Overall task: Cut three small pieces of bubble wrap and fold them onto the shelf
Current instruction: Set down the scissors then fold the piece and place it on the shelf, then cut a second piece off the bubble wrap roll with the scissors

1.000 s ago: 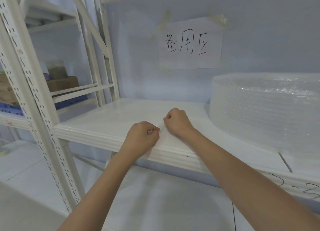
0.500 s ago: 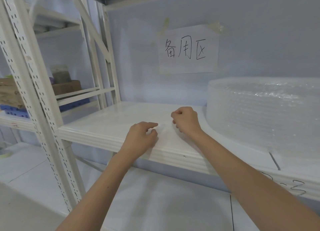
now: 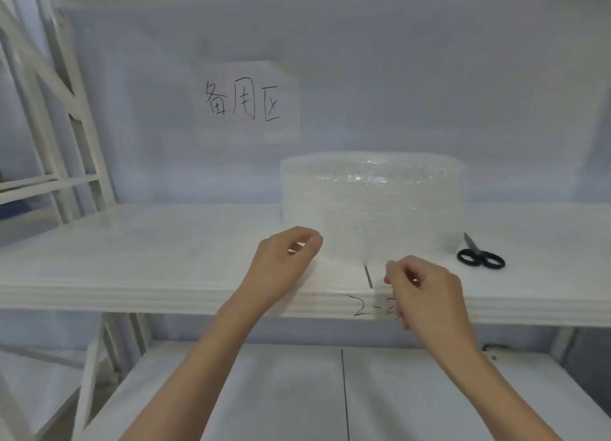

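Note:
A big roll of bubble wrap (image 3: 373,202) stands upright on the white shelf (image 3: 139,275). Its clear loose end (image 3: 345,258) comes forward off the roll toward the shelf's front edge and is faint against the white. My left hand (image 3: 284,262) pinches this loose end at its left side with thumb and curled fingers. My right hand (image 3: 425,291) pinches it at the right side, over the front edge of the shelf. Black-handled scissors (image 3: 479,257) lie on the shelf to the right of the roll, apart from both hands.
A paper sign with handwritten characters (image 3: 246,101) is taped to the back wall. White slotted uprights (image 3: 62,116) and a neighbouring rack stand at the left. A lower shelf (image 3: 344,391) lies below my arms. "2-3" is written on the shelf's front lip (image 3: 360,308).
The view has swung right, bringing the roll to the middle and the scissors into sight. Both hands left the spot at the shelf's left part and now hold the roll's loose end.

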Action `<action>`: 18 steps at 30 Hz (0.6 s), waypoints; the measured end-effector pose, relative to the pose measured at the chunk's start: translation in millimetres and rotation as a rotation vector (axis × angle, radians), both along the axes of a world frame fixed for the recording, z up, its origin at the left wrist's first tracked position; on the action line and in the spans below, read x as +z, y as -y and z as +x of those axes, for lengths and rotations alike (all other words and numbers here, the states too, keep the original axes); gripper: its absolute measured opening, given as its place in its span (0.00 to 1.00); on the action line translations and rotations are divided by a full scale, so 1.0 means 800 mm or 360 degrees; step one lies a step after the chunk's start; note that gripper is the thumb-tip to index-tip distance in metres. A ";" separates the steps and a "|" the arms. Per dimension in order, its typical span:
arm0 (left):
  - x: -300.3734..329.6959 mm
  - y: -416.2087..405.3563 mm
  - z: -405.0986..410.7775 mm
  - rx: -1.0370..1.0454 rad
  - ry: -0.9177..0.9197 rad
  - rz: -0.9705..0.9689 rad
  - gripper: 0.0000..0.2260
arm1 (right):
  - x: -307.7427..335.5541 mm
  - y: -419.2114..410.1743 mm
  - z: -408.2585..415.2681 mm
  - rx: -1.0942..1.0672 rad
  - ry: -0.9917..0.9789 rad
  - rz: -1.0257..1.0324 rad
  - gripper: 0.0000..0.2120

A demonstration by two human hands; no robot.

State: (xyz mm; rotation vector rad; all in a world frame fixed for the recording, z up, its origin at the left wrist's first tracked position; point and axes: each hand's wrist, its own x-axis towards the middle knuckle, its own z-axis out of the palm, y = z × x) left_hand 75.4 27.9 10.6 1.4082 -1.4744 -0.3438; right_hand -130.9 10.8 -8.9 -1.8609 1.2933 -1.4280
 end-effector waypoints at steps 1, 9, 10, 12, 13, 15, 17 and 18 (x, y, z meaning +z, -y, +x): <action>-0.001 0.006 -0.015 -0.0058 0.0007 0.0019 0.09 | 0.001 0.006 -0.024 -0.0140 -0.0017 -0.0072 0.16; 0.000 0.035 -0.082 -0.0132 0.0051 0.0055 0.07 | 0.021 0.104 -0.138 -0.0636 -0.0644 -0.0060 0.18; -0.001 0.036 -0.088 -0.0145 0.0090 0.0055 0.06 | 0.020 0.114 -0.141 -0.0633 -0.0722 -0.0013 0.18; -0.002 0.038 -0.095 -0.0139 0.0131 0.0036 0.03 | 0.023 0.127 -0.140 -0.0606 -0.0833 0.0102 0.19; -0.003 0.040 -0.097 -0.0138 0.0133 0.0029 0.02 | 0.026 0.130 -0.139 -0.0604 -0.0866 0.0152 0.18; -0.006 0.041 -0.095 -0.0141 0.0114 0.0040 0.03 | 0.033 0.135 -0.138 -0.0623 -0.0931 0.0242 0.17; -0.009 0.041 -0.093 -0.0168 0.0085 0.0062 0.04 | 0.040 0.138 -0.141 -0.0653 -0.1023 0.0306 0.16; -0.010 0.040 -0.092 -0.0194 0.0072 0.0066 0.04 | 0.043 0.138 -0.144 -0.0659 -0.1079 0.0335 0.15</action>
